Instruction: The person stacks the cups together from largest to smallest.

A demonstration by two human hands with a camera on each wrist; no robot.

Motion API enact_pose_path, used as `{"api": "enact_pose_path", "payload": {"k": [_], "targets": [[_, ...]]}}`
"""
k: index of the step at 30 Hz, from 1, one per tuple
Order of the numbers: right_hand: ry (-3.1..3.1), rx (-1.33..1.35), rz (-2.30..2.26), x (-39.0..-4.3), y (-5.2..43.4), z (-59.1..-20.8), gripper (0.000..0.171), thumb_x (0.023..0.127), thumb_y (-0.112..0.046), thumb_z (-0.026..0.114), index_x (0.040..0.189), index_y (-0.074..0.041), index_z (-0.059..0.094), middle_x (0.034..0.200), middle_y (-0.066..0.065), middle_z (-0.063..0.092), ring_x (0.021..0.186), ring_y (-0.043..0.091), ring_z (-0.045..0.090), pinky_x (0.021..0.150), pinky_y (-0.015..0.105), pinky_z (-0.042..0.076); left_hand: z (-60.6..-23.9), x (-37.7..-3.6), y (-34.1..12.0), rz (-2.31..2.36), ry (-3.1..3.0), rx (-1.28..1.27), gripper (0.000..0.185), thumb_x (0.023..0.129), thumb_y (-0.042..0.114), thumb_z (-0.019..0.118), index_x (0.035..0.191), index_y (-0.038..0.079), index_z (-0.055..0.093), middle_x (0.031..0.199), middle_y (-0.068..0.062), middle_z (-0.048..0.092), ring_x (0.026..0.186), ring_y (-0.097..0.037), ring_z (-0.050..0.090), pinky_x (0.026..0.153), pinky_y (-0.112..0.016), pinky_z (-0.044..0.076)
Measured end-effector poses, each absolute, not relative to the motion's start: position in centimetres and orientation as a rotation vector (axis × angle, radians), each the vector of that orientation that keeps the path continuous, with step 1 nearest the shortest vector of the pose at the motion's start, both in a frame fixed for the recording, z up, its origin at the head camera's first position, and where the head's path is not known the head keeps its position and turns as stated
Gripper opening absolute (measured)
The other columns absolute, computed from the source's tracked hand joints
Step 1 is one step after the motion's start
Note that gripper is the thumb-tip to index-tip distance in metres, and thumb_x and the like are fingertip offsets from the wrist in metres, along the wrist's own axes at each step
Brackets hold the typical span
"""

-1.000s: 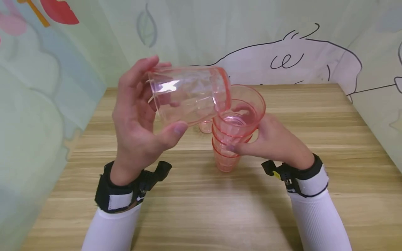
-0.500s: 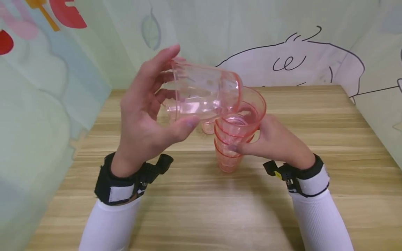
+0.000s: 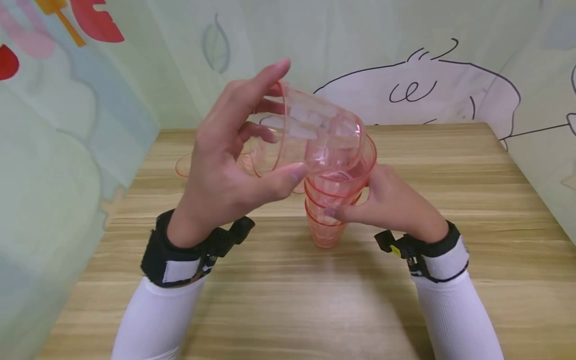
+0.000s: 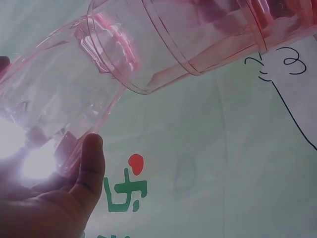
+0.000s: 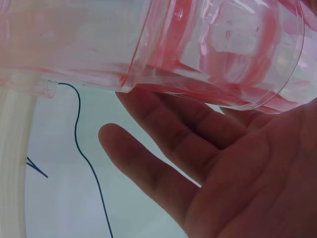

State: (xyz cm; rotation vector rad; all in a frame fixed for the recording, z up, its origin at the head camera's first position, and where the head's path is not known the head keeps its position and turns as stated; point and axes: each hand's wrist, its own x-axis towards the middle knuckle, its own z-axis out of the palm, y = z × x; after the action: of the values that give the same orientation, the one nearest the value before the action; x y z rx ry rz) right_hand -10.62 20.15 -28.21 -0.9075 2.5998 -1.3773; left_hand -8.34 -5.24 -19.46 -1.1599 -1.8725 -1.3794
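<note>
Cups are what both our hands are busy with, and the stack of pink see-through cups (image 3: pixel 330 205) standing upright on the wooden table (image 3: pixel 288 300) serves as our landmark. Nearest us, our two white sleeves reach forward, each with a black wrist strap. Our right hand (image 3: pixel 387 205) wraps the stack from its right side, thumb across the front and fingers curled round the back, holding it. From the right wrist view, the fingers (image 5: pixel 168 148) lie loosely under the clear pink walls. Just left of the stack and above it, our left hand (image 3: pixel 229 165) grips a single cup (image 3: pixel 310 135), thumb beneath and fingers over the top. That cup is tilted on its side, base pointing toward the mouth of the stack and reaching just over its rim; whether the two touch we cannot tell. Behind the stack to the left, part of another pink cup (image 3: pixel 189 162) lies on the table. Beyond the table hangs a pale curtain with cartoon drawings (image 3: pixel 405 80).
</note>
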Motion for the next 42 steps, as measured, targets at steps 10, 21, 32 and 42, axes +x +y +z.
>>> {"api": "enact_pose_path", "payload": {"k": [10, 21, 32, 42], "targets": [[2.601, -0.915, -1.367, -10.6, 20.0, -28.1, 0.055, 0.079, -0.035, 0.087, 0.126, -0.023, 0.060, 0.111, -0.008, 0.068, 0.099, 0.010, 0.061, 0.088, 0.038, 0.052, -18.9, -8.7, -4.4, -1.105, -1.896, -1.192, 0.078, 0.078, 0.026, 0.082, 0.141, -0.007, 0.050, 0.123, -0.009, 0.058, 0.111, -0.019, 0.057, 0.072, -0.035, 0.051], [2.594, -0.960, -1.378, -10.8, 19.9, -28.3, 0.057, 0.079, -0.032, 0.086, 0.129, -0.024, 0.060, 0.114, -0.010, 0.067, 0.104, 0.009, 0.059, 0.093, 0.037, 0.049, -19.2, -8.9, -3.7, -1.065, -1.939, -1.192, 0.077, 0.078, 0.030, 0.080, 0.142, -0.002, 0.051, 0.123, -0.009, 0.056, 0.108, -0.014, 0.057, 0.072, -0.034, 0.049], [2.611, -0.977, -1.364, -10.8, 20.0, -28.3, 0.061, 0.079, -0.037, 0.086, 0.133, -0.028, 0.058, 0.117, -0.011, 0.066, 0.105, 0.008, 0.059, 0.093, 0.036, 0.049, -19.0, -9.2, -3.1, -0.976, -1.956, -1.180, 0.077, 0.079, 0.036, 0.080, 0.144, 0.003, 0.054, 0.119, -0.010, 0.055, 0.106, -0.013, 0.052, 0.071, -0.030, 0.045], [2.583, -0.987, -1.382, -10.9, 19.9, -28.3, 0.061, 0.079, -0.041, 0.086, 0.132, -0.033, 0.056, 0.119, -0.014, 0.065, 0.105, 0.008, 0.059, 0.092, 0.036, 0.050, -18.8, -9.4, -2.6, -0.912, -1.965, -1.178, 0.078, 0.081, 0.042, 0.081, 0.144, 0.004, 0.054, 0.115, -0.011, 0.054, 0.098, -0.014, 0.048, 0.070, -0.029, 0.042]]}}
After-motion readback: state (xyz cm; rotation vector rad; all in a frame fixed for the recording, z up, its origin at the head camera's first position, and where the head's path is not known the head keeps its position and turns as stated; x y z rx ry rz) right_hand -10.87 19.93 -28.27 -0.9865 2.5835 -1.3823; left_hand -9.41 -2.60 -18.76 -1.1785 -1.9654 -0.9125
